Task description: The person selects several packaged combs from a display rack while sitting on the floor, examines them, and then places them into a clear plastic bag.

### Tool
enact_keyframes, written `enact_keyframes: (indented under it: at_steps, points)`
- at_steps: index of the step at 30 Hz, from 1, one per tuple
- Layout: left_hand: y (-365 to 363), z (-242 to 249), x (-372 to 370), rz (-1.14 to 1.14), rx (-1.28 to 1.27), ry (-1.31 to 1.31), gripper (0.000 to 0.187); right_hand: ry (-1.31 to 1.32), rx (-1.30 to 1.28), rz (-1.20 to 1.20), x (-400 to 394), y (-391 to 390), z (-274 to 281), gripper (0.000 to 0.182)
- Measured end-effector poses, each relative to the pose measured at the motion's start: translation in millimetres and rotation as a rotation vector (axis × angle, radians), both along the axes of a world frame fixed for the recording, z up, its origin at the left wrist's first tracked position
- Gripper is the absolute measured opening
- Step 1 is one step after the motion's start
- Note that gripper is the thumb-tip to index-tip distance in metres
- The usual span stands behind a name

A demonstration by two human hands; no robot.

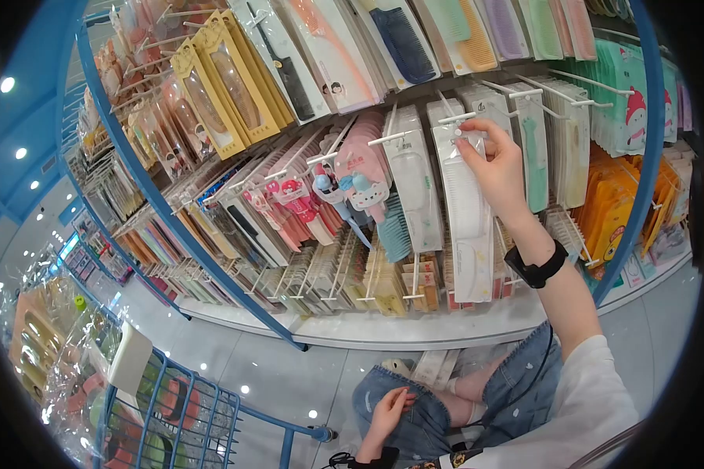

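My right hand [493, 164] is raised to the rack, thumb and forefinger pinching the top of a packaged white comb [468, 211]. This long clear pack hangs upright at the tip of a white hook [460, 119]. To its left hangs another pale packaged comb [414, 187]; to its right is a pack with a mint-green comb [535, 156]. Low in front of me, my left hand [391, 410] is over my denim-covered knee, its fingers loosely bent and apart, with nothing visible in them.
A blue wire cart [180, 414] holding wrapped goods stands at lower left. Blue rack posts [188, 234] slant on both sides. Yellow boxed brushes [227, 86] and orange packs [610, 203] hang on hooks. A white base shelf [383, 332] runs along the bottom.
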State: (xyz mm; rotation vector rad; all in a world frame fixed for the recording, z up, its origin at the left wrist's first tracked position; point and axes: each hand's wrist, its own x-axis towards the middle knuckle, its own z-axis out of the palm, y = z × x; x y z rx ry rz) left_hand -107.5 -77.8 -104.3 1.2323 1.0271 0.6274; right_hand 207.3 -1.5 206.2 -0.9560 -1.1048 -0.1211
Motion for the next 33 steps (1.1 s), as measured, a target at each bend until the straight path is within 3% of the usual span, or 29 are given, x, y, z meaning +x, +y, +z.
enact_keyframes:
  at_steps: [4,7,10,12,14,16,18,21,24,27,30,33]
  points:
    - [-0.8,-0.1,-0.9,0.001,-0.012,0.037,0.032,-0.067,-0.219,-0.007,30.6,16.7,-8.7,0.029]
    - [2.4,-5.4,-0.4,-0.002,-0.01,-0.017,0.031,-0.535,-0.095,-0.448,35.6,25.1,-21.5,0.042]
    - [-1.1,-7.1,-5.6,-0.001,-0.012,-0.02,0.031,-0.431,-0.21,-0.482,8.3,8.0,-40.8,0.051]
    - [1.3,-9.3,-6.3,-0.005,0.003,-0.016,0.03,-0.469,-0.166,-0.342,-25.3,-30.9,-51.1,0.053]
    - [3.2,-13.9,-6.6,-0.008,0.016,-0.043,0.029,-0.623,-0.205,-0.165,-48.5,-61.3,-89.2,0.052]
    - [2.0,-13.5,-9.0,-0.011,0.019,-0.055,0.029,-0.791,-0.42,0.237,-71.9,-91.9,-145.2,0.05]
    - [1.7,-12.3,-10.7,-0.013,0.009,-0.056,0.029,-0.853,-0.99,0.564,-90.6,-117.6,-197.1,0.054]
    - [0.4,-3.4,-3.5,-0.008,0.023,-0.026,0.029,-1.287,-1.123,0.094,-107.8,-140.5,-305.6,0.059]
    - [0.1,2.4,-0.5,-0.021,0.047,0.008,0.029,-1.168,-1.03,0.131,-123.8,-135.2,-357.4,0.063]
    - [0.4,-5.3,-1.1,-0.011,0.026,-0.011,0.029,-1.102,-1.268,0.239,-128.3,-129.4,-364.0,0.069]
    - [2.0,-9.4,-3.8,-0.027,0.043,-0.021,0.029,-0.767,-1.456,0.663,-115.1,-120.4,-360.0,0.076]
    - [2.2,-8.5,-1.8,-0.024,0.004,-0.024,0.029,-0.465,-1.341,0.684,-92.9,-114.8,-341.7,0.077]
